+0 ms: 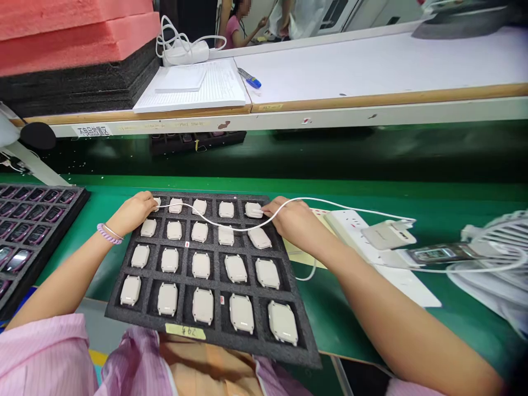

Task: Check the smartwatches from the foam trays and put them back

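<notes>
A black foam tray lies in front of me, its pockets filled with several beige watch bodies. My left hand rests closed at the tray's far left corner, fingers on the first watch body there and on the end of a thin white cable. My right hand is at the far right corner, pinching the far right watch body where the cable crosses. The cable sags across the top rows between both hands and runs right to a white power strip.
A second black tray with dark-faced watches sits at the left. A white charger, a device and a white fan lie at the right. Behind, a shelf holds papers, a blue pen and pink foam.
</notes>
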Tool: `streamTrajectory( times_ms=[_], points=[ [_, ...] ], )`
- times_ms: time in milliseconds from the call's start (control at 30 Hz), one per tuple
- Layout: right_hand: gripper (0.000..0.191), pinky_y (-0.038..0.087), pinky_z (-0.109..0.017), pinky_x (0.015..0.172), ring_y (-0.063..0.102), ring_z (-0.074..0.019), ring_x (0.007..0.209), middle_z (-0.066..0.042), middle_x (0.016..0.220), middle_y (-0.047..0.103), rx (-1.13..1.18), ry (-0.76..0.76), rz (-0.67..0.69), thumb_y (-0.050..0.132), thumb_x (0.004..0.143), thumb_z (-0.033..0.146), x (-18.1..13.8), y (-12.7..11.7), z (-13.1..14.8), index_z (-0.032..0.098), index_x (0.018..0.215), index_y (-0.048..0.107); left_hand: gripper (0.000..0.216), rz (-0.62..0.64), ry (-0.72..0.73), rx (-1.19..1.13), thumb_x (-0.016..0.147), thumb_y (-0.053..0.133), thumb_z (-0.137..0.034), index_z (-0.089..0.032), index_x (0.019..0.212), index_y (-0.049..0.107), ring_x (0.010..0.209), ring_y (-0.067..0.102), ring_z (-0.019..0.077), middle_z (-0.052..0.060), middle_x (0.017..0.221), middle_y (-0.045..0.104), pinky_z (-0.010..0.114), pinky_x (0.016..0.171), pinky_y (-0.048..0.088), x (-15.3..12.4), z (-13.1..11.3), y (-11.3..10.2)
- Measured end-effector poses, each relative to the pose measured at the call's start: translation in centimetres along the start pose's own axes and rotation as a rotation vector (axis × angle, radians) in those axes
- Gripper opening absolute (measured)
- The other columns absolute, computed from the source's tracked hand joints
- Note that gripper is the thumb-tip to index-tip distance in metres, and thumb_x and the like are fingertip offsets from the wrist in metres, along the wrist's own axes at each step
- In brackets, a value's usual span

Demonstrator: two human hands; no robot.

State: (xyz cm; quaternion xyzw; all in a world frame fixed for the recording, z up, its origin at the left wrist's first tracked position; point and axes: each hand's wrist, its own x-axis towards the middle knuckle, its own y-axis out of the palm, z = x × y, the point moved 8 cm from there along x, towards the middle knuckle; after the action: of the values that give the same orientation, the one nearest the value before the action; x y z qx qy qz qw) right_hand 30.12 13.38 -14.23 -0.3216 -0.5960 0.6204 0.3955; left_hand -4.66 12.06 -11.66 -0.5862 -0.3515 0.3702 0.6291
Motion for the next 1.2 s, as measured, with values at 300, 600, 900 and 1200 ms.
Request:
streamTrajectory(
  times_ms=[300,600,900,1200],
  points=[
    [0.039,0.043,-0.044,0.092,0.063,-0.035,0.117,-0.02,0.119,0.069,-0.053,0.259,0.163,0.038,0.106,0.017,1.7,-0.9,-0.4,0.013,0.119,0.075,0.035,-0.013,0.066,0.189,0.103,0.053,-0.029,-0.016,0.131,0.071,0.107,0.066,0.0322,0.014,0.117,0.076,0.044,0.091,0.052,-0.1,0.7,-0.2],
    [0.038,0.042,-0.043,0.09,0.063,-0.0345,0.113,-0.02,0.116,0.066,-0.027,0.255,0.136,0.04,0.106,0.017,2.1,-0.5,-0.4,0.015,0.115,0.077,0.055,0.097,-0.078,-0.107,0.096,0.053,-0.045,-0.012,0.139,0.06,0.114,0.069,0.0356,0.017,0.119,0.077,0.049,0.102,0.053,2.1,2.7,-1.1],
    [0.035,0.046,-0.038,0.086,0.065,-0.0316,0.11,-0.018,0.115,0.067,0.029,0.189,0.055,0.044,0.104,0.015,2.1,-0.2,-0.3,0.014,0.114,0.078,0.093,0.135,-0.272,-0.707,0.078,0.043,-0.096,-0.018,0.116,0.078,0.126,0.066,0.0349,0.012,0.131,0.075,0.044,0.113,0.051,1.8,4.9,0.7],
    [0.031,0.05,-0.037,0.09,0.067,-0.0291,0.105,-0.016,0.111,0.068,0.111,0.154,-0.03,0.048,0.103,0.016,1.9,0.4,-1.2,0.014,0.113,0.077,0.097,0.192,-0.252,-0.715,0.075,0.044,-0.097,-0.018,0.121,0.077,0.131,0.063,0.0354,0.011,0.136,0.073,0.044,0.118,0.046,2.2,5.3,1.3]
  ],
)
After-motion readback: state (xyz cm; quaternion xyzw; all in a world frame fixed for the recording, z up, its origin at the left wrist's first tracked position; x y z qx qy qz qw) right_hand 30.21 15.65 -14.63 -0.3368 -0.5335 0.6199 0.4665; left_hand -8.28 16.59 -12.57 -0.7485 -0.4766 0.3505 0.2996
